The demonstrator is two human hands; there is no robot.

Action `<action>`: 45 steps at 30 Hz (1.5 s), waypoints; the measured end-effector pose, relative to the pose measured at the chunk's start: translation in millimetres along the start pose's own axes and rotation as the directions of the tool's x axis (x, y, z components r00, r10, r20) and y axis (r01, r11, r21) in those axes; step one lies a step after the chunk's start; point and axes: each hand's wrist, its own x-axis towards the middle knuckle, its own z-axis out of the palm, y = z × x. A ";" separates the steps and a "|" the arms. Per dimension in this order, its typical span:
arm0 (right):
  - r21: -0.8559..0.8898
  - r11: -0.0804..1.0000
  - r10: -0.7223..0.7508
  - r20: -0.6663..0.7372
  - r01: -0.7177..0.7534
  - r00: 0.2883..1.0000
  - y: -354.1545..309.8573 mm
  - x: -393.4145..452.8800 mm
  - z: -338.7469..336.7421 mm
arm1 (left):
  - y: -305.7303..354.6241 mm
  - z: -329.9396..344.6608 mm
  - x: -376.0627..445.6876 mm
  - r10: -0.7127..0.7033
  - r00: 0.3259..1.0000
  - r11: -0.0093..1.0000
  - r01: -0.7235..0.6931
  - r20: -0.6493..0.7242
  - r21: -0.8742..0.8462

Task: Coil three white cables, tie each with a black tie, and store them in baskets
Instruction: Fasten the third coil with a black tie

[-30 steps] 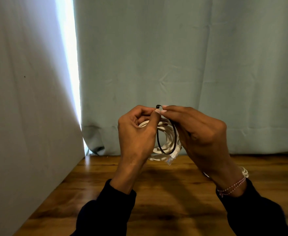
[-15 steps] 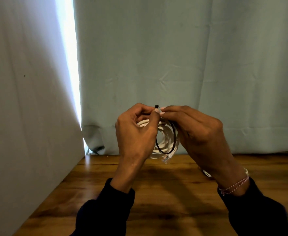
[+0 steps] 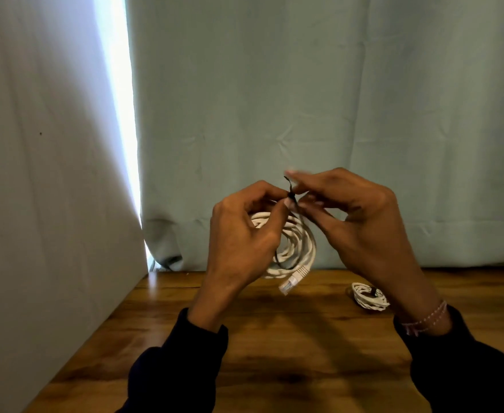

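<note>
Nearest the camera, 2 dark sleeves [image 3: 182,365] reach over the brown wooden bench [image 3: 289,338]. Above it, the left hand [image 3: 245,234] and right hand [image 3: 361,222] hold a coiled white cable [image 3: 300,248] in the air, fingers of both pinching the thin black tie [image 3: 292,198] looped through it. Farther right, a second tied white coil [image 3: 370,295] lies on the bench before the pale green curtain [image 3: 304,99].

The table [image 3: 274,353] across the lower frame is wood, brown with dark grain streaks and a soft sheen. Behind it hangs a matt, creased pale green cloth curtain [image 3: 304,99]. The coiled white cable [image 3: 301,242] at centre looks like smooth plastic with a clear plastic plug [image 3: 289,283], its black tie [image 3: 293,199] thin and matt.
</note>
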 end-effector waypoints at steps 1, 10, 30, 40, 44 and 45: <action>0.081 0.990 0.111 0.046 -0.114 0.993 -0.7 1.0 -2.5 | 0.1 0.5 -0.1 -0.025 1.000 1.000 0.025 0.004 -0.016; 0.457 0.655 0.522 0.302 -0.601 0.798 -3.7 4.5 -11.7 | 0.2 3.1 -2.0 -0.076 0.978 0.986 0.104 0.195 -0.134; 0.543 0.646 0.648 -0.019 -0.536 0.761 0.8 5.6 -3.0 | -3.9 11.5 -3.7 -0.192 0.944 0.944 0.253 0.267 -0.214; 0.449 0.677 0.572 0.178 -0.583 0.801 0.4 1.1 -1.5 | -2.1 14.3 -4.7 -0.231 0.954 0.936 0.272 0.191 -0.224; 0.378 0.780 0.541 -0.006 -0.499 0.841 1.5 1.0 4.4 | -4.7 16.8 -4.6 -0.246 0.957 0.942 0.273 0.156 -0.194; 0.318 0.820 0.517 -0.054 -0.476 0.855 2.4 0.4 7.1 | -4.3 17.0 -4.8 -0.248 0.955 0.942 0.277 0.162 -0.189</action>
